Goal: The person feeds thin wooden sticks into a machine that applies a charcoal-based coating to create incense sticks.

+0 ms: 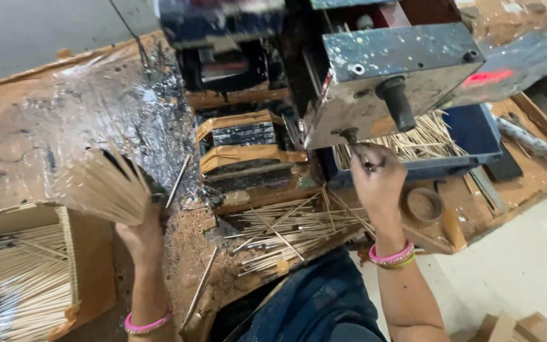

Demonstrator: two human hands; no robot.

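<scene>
My left hand (140, 235) grips a thick fanned bundle of thin bamboo sticks (106, 185), blurred, held up over the left of the bench. My right hand (378, 183) is raised to the front of a blue, paint-spattered machine (387, 69), its fingers pinched on a small metal pin or knob (351, 136) under the machine's grey face plate. A black handle (399, 102) sticks out of that plate just above my hand. Loose sticks (292, 231) lie scattered on the bench between my arms.
An open cardboard box (64, 253) of sticks sits at the lower left. A blue tray (476, 136) of sticks lies behind my right hand. A round metal lid (424, 206) rests to its right. Brown powder and plastic sheet (64, 120) cover the bench.
</scene>
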